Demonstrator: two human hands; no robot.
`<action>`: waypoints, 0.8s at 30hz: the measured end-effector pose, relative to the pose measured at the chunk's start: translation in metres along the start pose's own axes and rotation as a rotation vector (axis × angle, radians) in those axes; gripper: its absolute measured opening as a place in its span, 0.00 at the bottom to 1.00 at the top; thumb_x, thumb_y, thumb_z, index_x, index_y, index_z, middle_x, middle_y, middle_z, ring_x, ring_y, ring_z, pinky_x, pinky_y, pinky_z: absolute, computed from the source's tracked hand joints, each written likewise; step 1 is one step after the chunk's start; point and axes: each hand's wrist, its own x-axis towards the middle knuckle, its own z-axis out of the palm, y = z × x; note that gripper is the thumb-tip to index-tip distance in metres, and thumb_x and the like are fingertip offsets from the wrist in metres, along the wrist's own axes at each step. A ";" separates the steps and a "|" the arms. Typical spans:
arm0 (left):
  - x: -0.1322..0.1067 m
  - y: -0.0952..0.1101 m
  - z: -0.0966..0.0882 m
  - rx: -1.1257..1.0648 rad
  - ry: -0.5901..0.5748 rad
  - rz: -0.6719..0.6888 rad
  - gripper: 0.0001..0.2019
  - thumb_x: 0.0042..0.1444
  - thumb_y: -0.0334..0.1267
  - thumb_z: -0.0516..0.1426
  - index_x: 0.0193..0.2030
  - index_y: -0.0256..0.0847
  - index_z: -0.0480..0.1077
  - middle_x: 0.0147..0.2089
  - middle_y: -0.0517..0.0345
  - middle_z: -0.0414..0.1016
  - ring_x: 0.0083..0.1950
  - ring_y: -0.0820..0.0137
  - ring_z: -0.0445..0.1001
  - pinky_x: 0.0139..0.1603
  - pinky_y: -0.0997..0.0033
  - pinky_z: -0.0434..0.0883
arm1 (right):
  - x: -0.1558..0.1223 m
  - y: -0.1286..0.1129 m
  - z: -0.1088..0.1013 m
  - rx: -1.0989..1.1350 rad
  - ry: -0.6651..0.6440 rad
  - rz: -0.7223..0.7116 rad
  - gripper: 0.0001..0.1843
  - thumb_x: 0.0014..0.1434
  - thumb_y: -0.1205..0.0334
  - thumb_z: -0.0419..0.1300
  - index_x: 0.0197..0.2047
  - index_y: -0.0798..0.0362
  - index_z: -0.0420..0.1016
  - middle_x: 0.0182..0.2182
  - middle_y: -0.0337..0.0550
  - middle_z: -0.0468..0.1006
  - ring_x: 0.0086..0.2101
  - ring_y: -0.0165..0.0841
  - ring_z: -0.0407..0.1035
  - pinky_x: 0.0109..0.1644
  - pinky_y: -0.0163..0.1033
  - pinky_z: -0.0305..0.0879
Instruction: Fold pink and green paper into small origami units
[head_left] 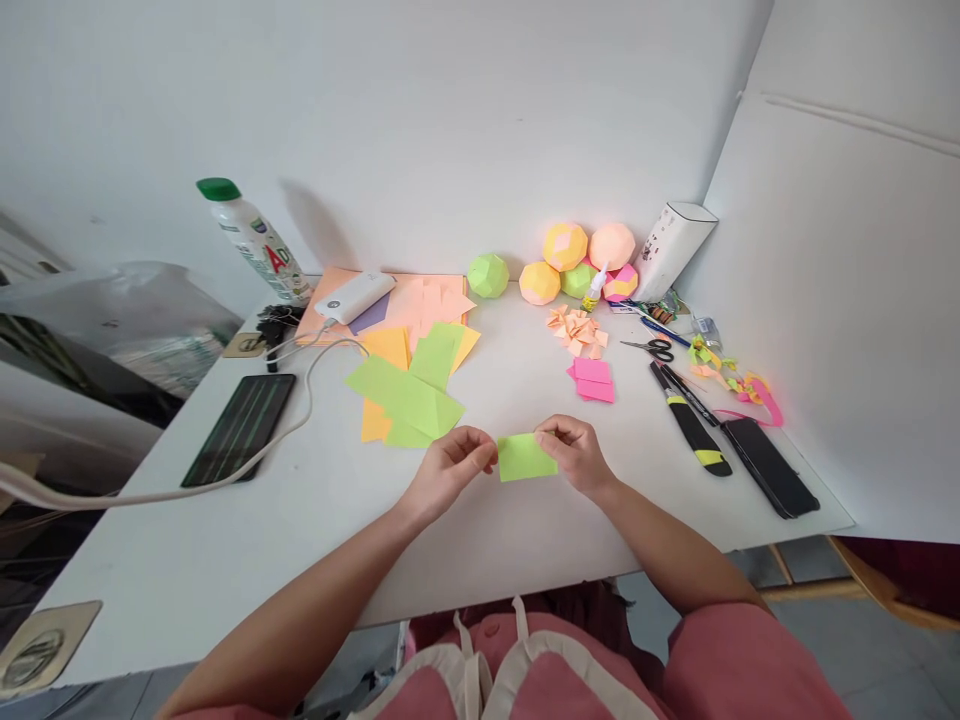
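Note:
A small green paper rectangle [527,458] is stretched between my two hands, just above the white table. My left hand [459,462] is closed, thumb and fingers pinched at the paper's left edge. My right hand [576,452] grips its upper right corner between thumb and fingers. Larger green sheets [405,393] lie over orange paper [387,347] to the left of my left hand. Beyond my right hand lie pink paper pieces [592,380] and a heap of peach paper scraps [577,330].
Faceted paper balls [488,276] and a glue bottle [593,290] stand along the back wall. At right lie scissors [652,347], a box cutter [691,420] and a black case [769,467]. A phone [240,428], white cable [300,420], power bank [355,297] and white bottle [255,240] are at left.

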 end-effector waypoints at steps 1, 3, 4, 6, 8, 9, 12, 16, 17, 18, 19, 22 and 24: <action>-0.001 0.000 0.002 -0.006 -0.057 -0.036 0.15 0.49 0.48 0.61 0.32 0.37 0.70 0.28 0.59 0.73 0.30 0.72 0.71 0.34 0.69 0.70 | 0.000 0.000 0.000 0.009 0.015 0.001 0.11 0.54 0.56 0.60 0.24 0.53 0.69 0.19 0.33 0.63 0.22 0.25 0.57 0.24 0.32 0.56; -0.002 -0.002 0.006 0.006 -0.158 -0.111 0.17 0.47 0.51 0.62 0.30 0.37 0.69 0.26 0.59 0.72 0.26 0.73 0.69 0.30 0.70 0.69 | 0.000 0.001 0.002 0.060 -0.015 0.032 0.11 0.55 0.55 0.60 0.27 0.53 0.69 0.21 0.34 0.64 0.22 0.25 0.60 0.24 0.32 0.58; -0.002 -0.003 0.007 0.016 -0.178 -0.135 0.18 0.47 0.52 0.62 0.29 0.37 0.68 0.25 0.59 0.72 0.25 0.74 0.68 0.28 0.71 0.68 | -0.001 0.001 0.004 0.099 -0.054 0.059 0.11 0.55 0.54 0.61 0.29 0.53 0.69 0.22 0.34 0.66 0.22 0.26 0.62 0.24 0.33 0.60; -0.002 -0.004 0.007 0.027 -0.150 -0.142 0.19 0.49 0.54 0.61 0.27 0.37 0.67 0.24 0.60 0.70 0.23 0.76 0.66 0.25 0.73 0.65 | -0.003 0.001 0.007 0.173 -0.158 0.117 0.12 0.53 0.54 0.63 0.35 0.52 0.68 0.25 0.35 0.70 0.24 0.27 0.67 0.25 0.34 0.64; -0.002 -0.005 0.006 0.033 -0.092 -0.123 0.20 0.49 0.55 0.60 0.26 0.37 0.65 0.23 0.61 0.70 0.22 0.77 0.65 0.25 0.74 0.64 | -0.004 0.001 0.010 0.207 -0.237 0.141 0.16 0.52 0.55 0.65 0.41 0.52 0.66 0.27 0.36 0.72 0.25 0.29 0.69 0.26 0.35 0.66; -0.001 -0.005 0.005 0.039 -0.074 -0.117 0.20 0.49 0.55 0.60 0.26 0.37 0.65 0.23 0.61 0.70 0.22 0.77 0.65 0.25 0.73 0.65 | -0.005 0.001 0.011 0.208 -0.253 0.137 0.17 0.53 0.56 0.64 0.43 0.52 0.66 0.27 0.36 0.73 0.25 0.29 0.70 0.26 0.36 0.67; 0.001 -0.006 0.003 0.045 -0.082 -0.123 0.20 0.49 0.55 0.61 0.26 0.38 0.65 0.23 0.62 0.70 0.22 0.77 0.65 0.26 0.73 0.65 | -0.005 0.002 0.010 0.201 -0.271 0.113 0.16 0.56 0.57 0.62 0.44 0.53 0.66 0.26 0.35 0.72 0.24 0.28 0.69 0.29 0.36 0.67; 0.002 -0.009 0.002 0.026 -0.096 -0.127 0.21 0.48 0.56 0.61 0.26 0.39 0.64 0.22 0.63 0.68 0.21 0.77 0.65 0.25 0.74 0.65 | -0.002 0.003 0.005 0.189 -0.293 0.110 0.16 0.57 0.58 0.61 0.47 0.53 0.65 0.26 0.35 0.73 0.26 0.28 0.69 0.29 0.36 0.67; 0.002 -0.010 0.002 0.031 -0.086 -0.129 0.21 0.48 0.56 0.61 0.25 0.39 0.62 0.21 0.64 0.68 0.21 0.77 0.65 0.24 0.74 0.65 | -0.001 0.004 0.004 0.185 -0.286 0.112 0.17 0.57 0.58 0.60 0.48 0.52 0.64 0.26 0.35 0.73 0.26 0.28 0.69 0.29 0.36 0.67; 0.002 -0.010 0.001 0.044 -0.076 -0.133 0.22 0.48 0.57 0.61 0.24 0.40 0.61 0.20 0.64 0.67 0.20 0.76 0.64 0.24 0.74 0.64 | 0.000 0.005 0.003 0.178 -0.275 0.116 0.18 0.58 0.58 0.60 0.50 0.52 0.63 0.26 0.34 0.72 0.26 0.28 0.69 0.29 0.36 0.66; 0.002 -0.011 0.001 0.067 -0.066 -0.138 0.22 0.48 0.57 0.61 0.23 0.41 0.60 0.19 0.65 0.66 0.20 0.76 0.64 0.23 0.74 0.64 | 0.001 0.006 0.002 0.171 -0.265 0.123 0.20 0.57 0.58 0.60 0.51 0.51 0.62 0.26 0.33 0.72 0.26 0.28 0.69 0.28 0.36 0.67; 0.004 -0.012 -0.003 0.239 -0.033 -0.095 0.23 0.52 0.58 0.56 0.22 0.41 0.59 0.18 0.63 0.66 0.20 0.74 0.65 0.23 0.73 0.65 | 0.007 0.008 -0.002 0.154 -0.210 0.139 0.22 0.55 0.56 0.62 0.51 0.51 0.62 0.23 0.31 0.71 0.23 0.27 0.68 0.26 0.35 0.66; 0.008 -0.016 -0.008 0.438 0.023 0.046 0.21 0.56 0.57 0.52 0.24 0.41 0.63 0.24 0.57 0.71 0.27 0.70 0.70 0.28 0.70 0.69 | 0.014 0.010 -0.008 0.174 -0.079 0.118 0.24 0.53 0.55 0.63 0.51 0.51 0.62 0.22 0.30 0.71 0.21 0.27 0.67 0.24 0.34 0.64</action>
